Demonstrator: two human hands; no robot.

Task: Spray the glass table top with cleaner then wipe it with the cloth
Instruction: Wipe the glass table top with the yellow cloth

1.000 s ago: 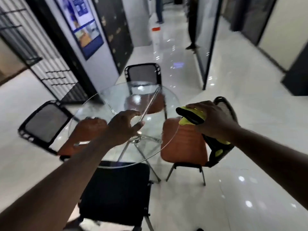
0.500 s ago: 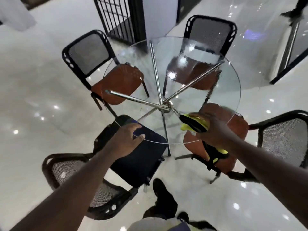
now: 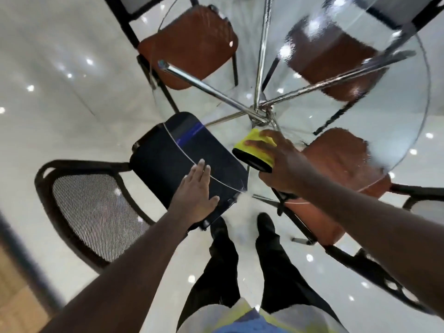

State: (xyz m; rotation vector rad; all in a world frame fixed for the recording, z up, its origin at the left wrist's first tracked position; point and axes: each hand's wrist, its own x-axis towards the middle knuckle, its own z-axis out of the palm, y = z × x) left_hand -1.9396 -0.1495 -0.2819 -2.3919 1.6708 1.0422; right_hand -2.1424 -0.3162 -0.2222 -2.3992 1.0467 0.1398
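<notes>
One table: a round glass table top (image 3: 406,116) seen from above, with a standing person's arms reaching over its near edge.
Left hand (image 3: 195,188): released and flat, fingers straight and together, fingertips across the near-left rim. I cannot tell if they touch the glass.
Right hand (image 3: 286,164): grasping a folded yellow cloth (image 3: 254,150) with a black edge, fingers on top.
Cloth position: between the near edge and the centre, just before the hub of the chrome legs (image 3: 211,90).
Under the glass: a black-seated chair (image 3: 182,162) and brown-seated chairs (image 3: 189,42).
</notes>
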